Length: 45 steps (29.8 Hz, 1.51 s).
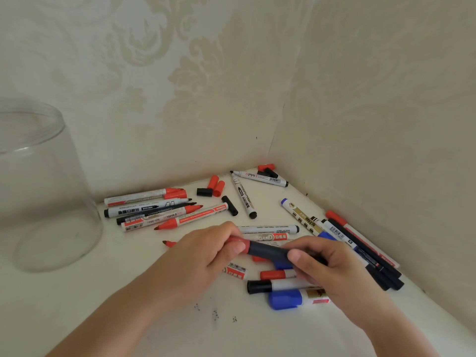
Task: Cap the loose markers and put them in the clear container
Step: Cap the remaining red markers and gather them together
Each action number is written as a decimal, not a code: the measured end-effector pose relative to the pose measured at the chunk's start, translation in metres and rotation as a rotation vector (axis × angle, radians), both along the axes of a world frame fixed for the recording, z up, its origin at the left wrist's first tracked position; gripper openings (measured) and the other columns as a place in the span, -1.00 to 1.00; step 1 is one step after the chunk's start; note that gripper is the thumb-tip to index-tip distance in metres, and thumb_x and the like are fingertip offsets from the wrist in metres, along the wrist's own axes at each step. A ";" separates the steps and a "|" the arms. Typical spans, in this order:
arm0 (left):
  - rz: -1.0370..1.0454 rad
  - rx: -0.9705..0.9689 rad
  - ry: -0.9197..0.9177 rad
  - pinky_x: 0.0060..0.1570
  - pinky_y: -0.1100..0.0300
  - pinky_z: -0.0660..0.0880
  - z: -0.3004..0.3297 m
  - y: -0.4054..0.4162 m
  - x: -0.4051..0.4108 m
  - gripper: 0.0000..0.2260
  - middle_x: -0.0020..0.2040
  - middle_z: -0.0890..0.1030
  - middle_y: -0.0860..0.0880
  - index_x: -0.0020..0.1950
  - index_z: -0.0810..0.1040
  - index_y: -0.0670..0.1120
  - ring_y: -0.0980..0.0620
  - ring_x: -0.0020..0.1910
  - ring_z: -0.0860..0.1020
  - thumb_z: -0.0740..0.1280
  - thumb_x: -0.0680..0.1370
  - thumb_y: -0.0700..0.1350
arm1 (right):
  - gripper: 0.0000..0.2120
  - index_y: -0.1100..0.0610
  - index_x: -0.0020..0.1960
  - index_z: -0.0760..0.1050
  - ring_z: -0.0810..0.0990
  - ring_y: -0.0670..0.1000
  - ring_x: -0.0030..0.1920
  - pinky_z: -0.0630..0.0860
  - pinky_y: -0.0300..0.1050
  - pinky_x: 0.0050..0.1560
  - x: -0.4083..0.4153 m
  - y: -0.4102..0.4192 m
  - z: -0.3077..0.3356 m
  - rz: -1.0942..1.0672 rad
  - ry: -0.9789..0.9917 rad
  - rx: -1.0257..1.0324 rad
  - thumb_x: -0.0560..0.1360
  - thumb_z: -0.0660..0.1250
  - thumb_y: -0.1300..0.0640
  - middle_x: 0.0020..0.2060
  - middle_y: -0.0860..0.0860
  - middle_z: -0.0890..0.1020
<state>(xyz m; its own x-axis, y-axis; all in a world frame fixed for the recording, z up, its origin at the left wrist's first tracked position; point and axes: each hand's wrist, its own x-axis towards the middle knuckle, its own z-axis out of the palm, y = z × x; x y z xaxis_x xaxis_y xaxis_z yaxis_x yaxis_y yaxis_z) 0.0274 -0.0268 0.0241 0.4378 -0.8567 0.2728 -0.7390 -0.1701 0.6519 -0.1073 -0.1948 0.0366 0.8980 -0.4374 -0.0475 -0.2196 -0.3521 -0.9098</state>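
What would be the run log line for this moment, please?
left hand: grips red cap end | right hand: grips dark marker | clear container: no markers visible inside | step: capping

White tabletop [128,292] — scattered markers [164,212], loose caps [215,186], clear container [43,191].

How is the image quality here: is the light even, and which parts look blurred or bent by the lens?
Head view: the light is soft and even, with only faint shadows under the hands. The clear glass container at the left edge looks hazy and stretched by the wide lens. The dark marker with a red cap, held by the left hand and right hand, is slightly motion-blurred.
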 end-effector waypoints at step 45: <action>0.580 -0.404 0.362 -0.42 0.43 0.28 -0.016 0.040 0.076 -0.70 -0.37 0.44 0.08 -0.15 0.53 0.10 0.23 -0.43 0.39 0.11 0.59 -0.22 | -0.64 -0.15 -0.12 0.61 0.61 -0.18 -0.26 0.55 -0.28 -0.26 0.065 0.071 -0.031 0.299 -0.019 -1.242 0.12 0.45 -0.20 -0.25 -0.23 0.64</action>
